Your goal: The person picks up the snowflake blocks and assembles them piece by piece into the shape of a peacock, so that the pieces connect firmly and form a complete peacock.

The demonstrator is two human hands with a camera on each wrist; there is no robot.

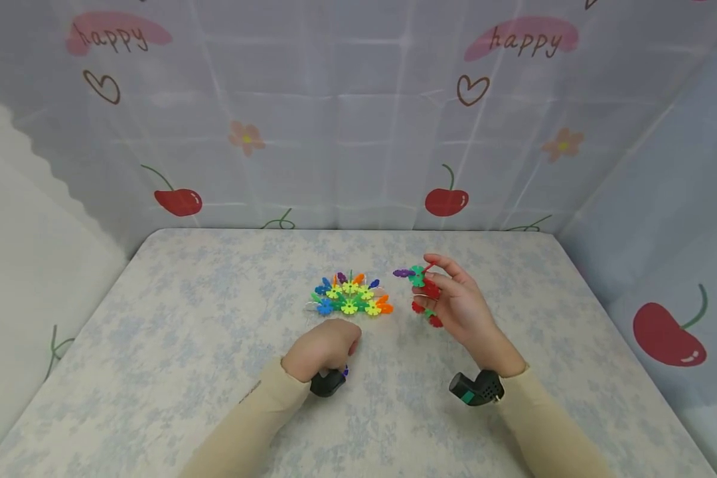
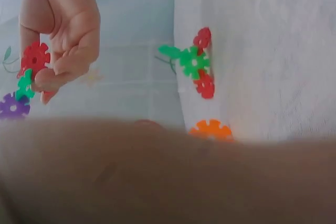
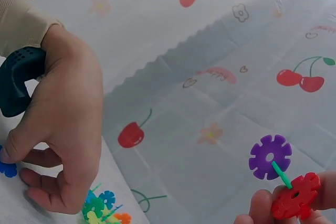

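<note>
My right hand (image 1: 463, 305) is raised at the right and pinches a small chain of plastic snowflake discs. The chain has a red disc (image 3: 296, 195), a green disc (image 1: 417, 276) and a purple disc (image 3: 269, 157) at its far end. Below that hand lies another joined piece, a green snowflake disc (image 2: 194, 62) with red ones on either side. My left hand (image 1: 325, 345) is low over the table with curled fingers, its thumb and fingertips at a blue snowflake disc (image 3: 8, 167), which the hand mostly hides in the head view.
Just beyond my left hand stands a cluster of joined snowflake discs (image 1: 349, 307), yellow-green in front, with blue, orange, purple and clear ones around. The table (image 1: 185, 318) wears a pale patterned cloth. A printed curtain (image 1: 358, 133) rises behind it and along the sides.
</note>
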